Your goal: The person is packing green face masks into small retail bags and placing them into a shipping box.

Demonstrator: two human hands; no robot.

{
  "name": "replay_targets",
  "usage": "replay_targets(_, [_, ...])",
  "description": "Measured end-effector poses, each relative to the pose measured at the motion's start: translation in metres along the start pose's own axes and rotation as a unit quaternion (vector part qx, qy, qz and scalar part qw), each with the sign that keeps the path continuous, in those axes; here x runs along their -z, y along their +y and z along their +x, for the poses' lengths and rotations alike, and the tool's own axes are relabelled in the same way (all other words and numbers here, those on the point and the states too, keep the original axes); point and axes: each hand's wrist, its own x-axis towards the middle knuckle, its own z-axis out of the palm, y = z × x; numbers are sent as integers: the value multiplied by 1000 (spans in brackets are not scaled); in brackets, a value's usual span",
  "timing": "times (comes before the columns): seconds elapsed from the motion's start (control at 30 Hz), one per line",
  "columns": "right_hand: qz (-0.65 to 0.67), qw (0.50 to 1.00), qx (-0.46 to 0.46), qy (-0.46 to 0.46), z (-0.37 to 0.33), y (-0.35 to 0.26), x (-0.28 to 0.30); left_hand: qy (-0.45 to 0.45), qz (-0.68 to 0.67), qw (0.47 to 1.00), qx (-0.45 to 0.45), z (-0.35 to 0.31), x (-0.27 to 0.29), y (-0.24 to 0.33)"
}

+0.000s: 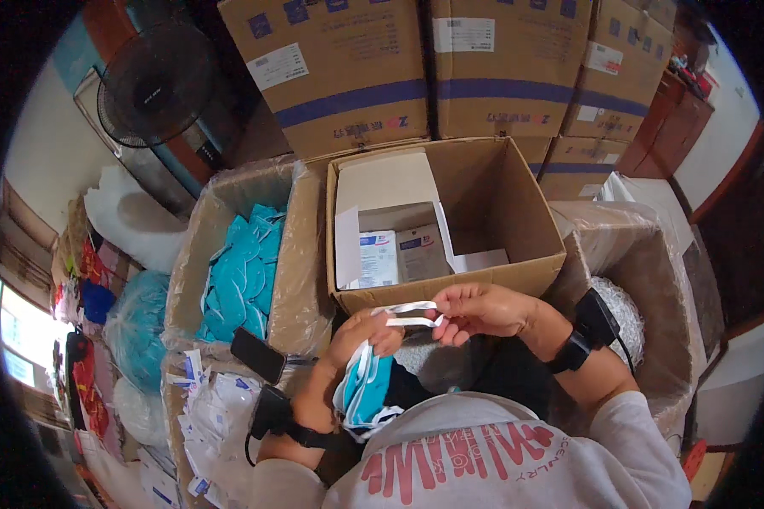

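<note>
My left hand (pixel 365 336) is closed around a bunch of teal face masks (pixel 367 392) with white edges, which hang below it over my lap. A white elastic strap (pixel 412 309) stretches in a loop from the left hand to my right hand (pixel 484 310). The right fingers pinch the far end of that strap. Both hands are just in front of an open cardboard box (pixel 450 293). Inside it sits a white carton (pixel 346 246) with its flaps open, holding white printed packets (pixel 379 259). Exactly how the left fingers grip the masks is partly hidden.
Left, a plastic-lined box (pixel 301 246) holds many teal masks (pixel 239 271). Nearer, another box holds white-and-blue wrappers (pixel 221 416), with a phone (pixel 258 355) above its edge. Right, a lined box (pixel 675 322) contains white straps (pixel 617 318). Stacked cartons (pixel 339 68) and a fan (pixel 155 85) stand behind.
</note>
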Motion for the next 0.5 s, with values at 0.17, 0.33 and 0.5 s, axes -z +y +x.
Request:
replay_targets(0.17, [-80,997,7,14,-2,-3,1,56,276,953,112,-6,-3,17])
replay_targets(0.33, [-137,990,0,18,3,-5,5,43,335,929,149,-5,-6,26])
replay_targets(0.5, [-201,979,-15,29,1,-9,-4,45,383,911,144,-2,-8,31])
